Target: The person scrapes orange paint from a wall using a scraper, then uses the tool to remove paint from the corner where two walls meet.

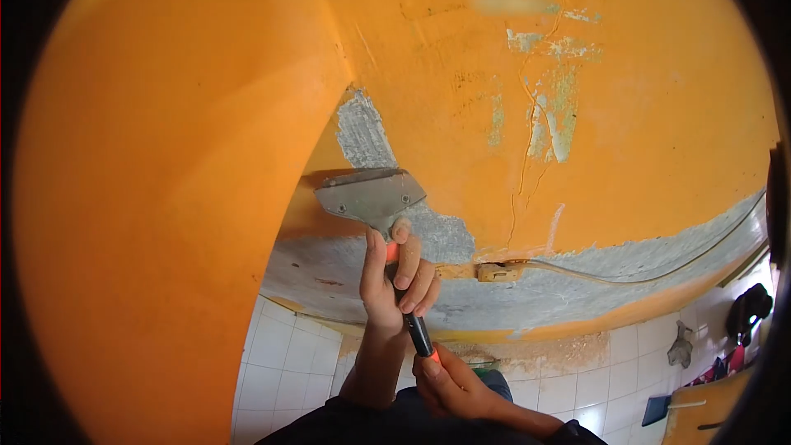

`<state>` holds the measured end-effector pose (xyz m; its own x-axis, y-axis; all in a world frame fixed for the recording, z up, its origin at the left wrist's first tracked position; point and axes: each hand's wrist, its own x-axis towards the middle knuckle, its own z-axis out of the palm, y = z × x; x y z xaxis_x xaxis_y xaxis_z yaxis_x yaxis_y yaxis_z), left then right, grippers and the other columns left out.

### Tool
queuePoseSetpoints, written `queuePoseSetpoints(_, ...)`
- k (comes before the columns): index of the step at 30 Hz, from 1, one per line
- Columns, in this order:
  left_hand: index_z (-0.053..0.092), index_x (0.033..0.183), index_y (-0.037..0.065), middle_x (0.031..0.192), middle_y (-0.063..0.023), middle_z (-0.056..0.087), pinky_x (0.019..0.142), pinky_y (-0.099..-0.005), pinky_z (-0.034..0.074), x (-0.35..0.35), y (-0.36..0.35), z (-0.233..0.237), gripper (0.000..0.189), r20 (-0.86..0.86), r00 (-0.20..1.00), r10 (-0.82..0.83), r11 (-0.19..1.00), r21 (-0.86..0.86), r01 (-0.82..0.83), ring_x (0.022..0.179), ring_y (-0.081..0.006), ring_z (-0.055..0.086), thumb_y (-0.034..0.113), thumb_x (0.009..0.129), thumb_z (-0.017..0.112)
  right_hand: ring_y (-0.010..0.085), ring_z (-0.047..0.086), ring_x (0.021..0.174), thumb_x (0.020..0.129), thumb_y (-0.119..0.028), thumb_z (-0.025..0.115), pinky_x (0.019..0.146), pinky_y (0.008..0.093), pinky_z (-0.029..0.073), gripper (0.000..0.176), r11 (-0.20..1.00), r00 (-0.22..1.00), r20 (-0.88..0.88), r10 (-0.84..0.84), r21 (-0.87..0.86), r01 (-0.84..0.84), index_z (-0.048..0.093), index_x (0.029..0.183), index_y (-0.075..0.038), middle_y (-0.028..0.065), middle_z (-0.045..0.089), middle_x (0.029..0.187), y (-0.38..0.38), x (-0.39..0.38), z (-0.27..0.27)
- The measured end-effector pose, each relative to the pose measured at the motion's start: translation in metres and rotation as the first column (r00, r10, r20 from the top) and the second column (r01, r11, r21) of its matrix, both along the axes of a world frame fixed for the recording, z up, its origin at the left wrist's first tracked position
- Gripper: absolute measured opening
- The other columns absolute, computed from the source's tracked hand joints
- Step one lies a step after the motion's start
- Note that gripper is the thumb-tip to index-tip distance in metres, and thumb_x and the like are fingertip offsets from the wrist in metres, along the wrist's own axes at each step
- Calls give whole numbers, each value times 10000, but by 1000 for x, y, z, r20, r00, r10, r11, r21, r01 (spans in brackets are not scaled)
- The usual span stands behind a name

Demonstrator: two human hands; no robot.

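Note:
A wide-bladed wall scraper [371, 195] lies against the orange wall [659, 140], its metal head overlapping the lower edge of a bare grey strip [362, 132]. My left hand [391, 276] is wrapped round the upper handle, just below the head. Lower down, my right hand [449, 383] closes on the handle's end, where orange shows beside the black grip. Another bare grey patch [441, 233] extends right of the blade. Some of the left fingers cover the handle's middle.
An orange wall face [165, 198] juts out on the left. A beige electrical box [498, 272] with a cable [610, 282] runs along the lower wall. Scraped debris [568, 353] lies on the white tiled floor [288, 354]. Cracks and peeled paint [556, 107] mark the wall above.

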<state>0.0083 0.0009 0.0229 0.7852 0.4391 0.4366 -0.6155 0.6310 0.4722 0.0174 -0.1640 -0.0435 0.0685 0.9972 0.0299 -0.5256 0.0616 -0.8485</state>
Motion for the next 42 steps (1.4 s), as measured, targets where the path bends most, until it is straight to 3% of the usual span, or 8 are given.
queuePoseSetpoints(4, 444, 1041, 97, 590, 22, 369, 320, -228, 362, -1, 1, -8, 385, -5, 1000, -21, 999, 30, 21, 350, -76, 331, 436, 1030, 261, 93, 407, 472, 1012, -414, 371, 437, 235, 362, 344, 999, 1000, 27, -3, -36, 4, 391, 953, -76, 12, 421, 610, -5, -3, 1)
queuePoseSetpoints(10, 434, 1039, 90, 592, 18, 374, 321, -237, 379, -3, -2, -1, 373, -13, 999, 30, 999, -33, -30, 349, -77, 340, 424, 1033, 267, 82, 435, 480, 1035, -311, 347, 443, 227, 362, 261, 999, 997, -74, 7, -36, -10, 408, 979, -64, 2, 443, 616, -6, -4, 0)
queuePoseSetpoints(17, 434, 1040, 89, 590, 21, 365, 318, -225, 375, -3, -5, 5, 351, -54, 998, 38, 999, -23, -40, 342, -70, 330, 397, 1038, 266, 95, 418, 448, 1035, -336, 327, 428, 232, 367, 283, 998, 997, -52, 58, 16, -57, 395, 990, -65, 11, 440, 604, -6, -1, 9)
queuePoseSetpoints(19, 436, 1038, 88, 590, 22, 362, 317, -222, 372, -2, -5, -8, 352, -31, 999, 10, 1000, -12, -11, 343, -67, 327, 396, 1039, 265, 114, 406, 437, 1007, -451, 348, 431, 253, 394, 388, 998, 997, -49, 55, -26, -56, 375, 936, -71, 34, 409, 594, -8, -2, 1)
queuePoseSetpoints(25, 432, 1027, 89, 586, 26, 357, 308, -218, 362, -5, -8, 17, 356, -97, 989, 109, 994, 5, -109, 332, -66, 301, 404, 1037, 268, 106, 428, 434, 1031, -373, 318, 413, 229, 371, 321, 996, 993, -83, 85, 15, -84, 391, 1002, -61, 35, 448, 579, -4, -1, 14)
queuePoseSetpoints(28, 430, 1026, 89, 585, 28, 356, 305, -217, 354, -3, -9, 8, 350, -60, 997, 55, 998, -4, -56, 331, -65, 299, 398, 1038, 267, 126, 425, 431, 996, -493, 330, 435, 254, 420, 445, 997, 997, -15, 74, -27, -75, 374, 946, -53, 44, 416, 581, -5, -1, 11)
queuePoseSetpoints(32, 421, 1039, 87, 580, 34, 354, 299, -217, 357, -6, -8, 25, 342, -70, 994, 90, 996, 1, -90, 334, -62, 309, 397, 1036, 277, 131, 441, 428, 997, -497, 310, 428, 254, 420, 457, 988, 987, 35, 155, 15, -155, 371, 944, -47, 59, 436, 587, -4, 4, 23)
queuePoseSetpoints(42, 423, 1039, 96, 578, 35, 351, 300, -205, 334, -2, -5, 12, 337, -42, 997, 60, 998, 9, -60, 333, -56, 309, 396, 1038, 268, 119, 423, 403, 1014, -458, 288, 399, 229, 379, 426, 1000, 993, 114, 2, 21, -4, 381, 924, -52, 55, 433, 552, -1, -2, 16)
